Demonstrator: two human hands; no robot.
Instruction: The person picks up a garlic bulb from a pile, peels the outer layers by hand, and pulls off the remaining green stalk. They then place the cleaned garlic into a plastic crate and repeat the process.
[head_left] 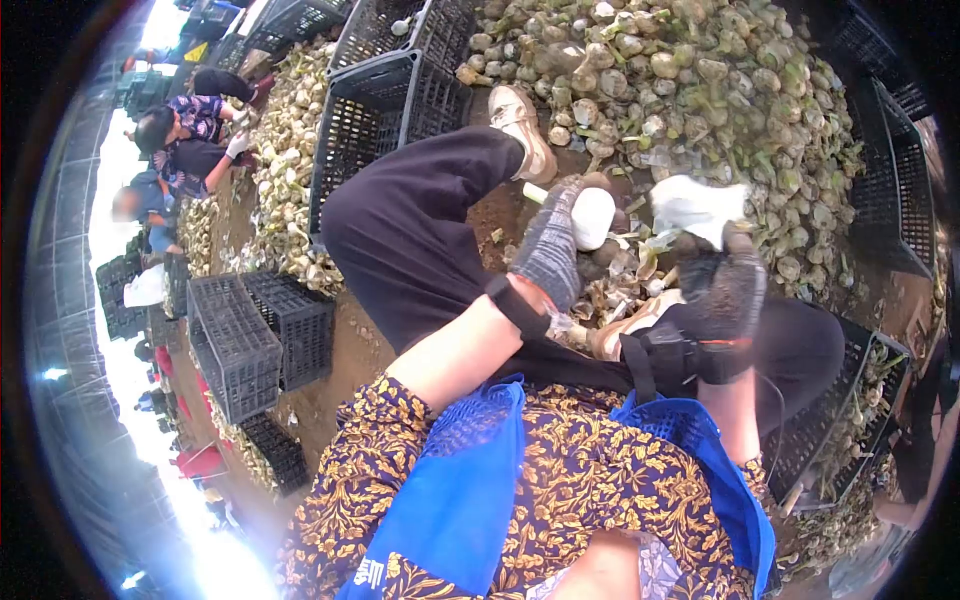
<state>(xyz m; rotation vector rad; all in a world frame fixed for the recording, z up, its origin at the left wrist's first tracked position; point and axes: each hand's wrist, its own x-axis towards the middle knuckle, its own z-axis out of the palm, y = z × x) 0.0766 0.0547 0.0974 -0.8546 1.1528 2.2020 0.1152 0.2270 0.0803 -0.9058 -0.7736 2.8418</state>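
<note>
My left hand (553, 235), in a grey knit glove, is closed around a smooth white garlic bulb (594, 218). A pale stem (536, 193) sticks out on the other side of its fingers. My right hand (725, 290), in a dark glove and smeared by motion, is raised to the right. At its fingertips is a crumpled white piece (700, 208), thin like peeled skin or cloth; I cannot make out which. Loose peelings (615, 285) lie on the ground between my hands, beside my shoe.
A big heap of unpeeled garlic bulbs (680, 90) rises in front. Black crates stand at the upper left (365, 120), lower left (235, 345) and right (905, 170). Another crate (835, 430) with stems sits by my right knee. A co-worker (190, 140) sits beside another heap at left.
</note>
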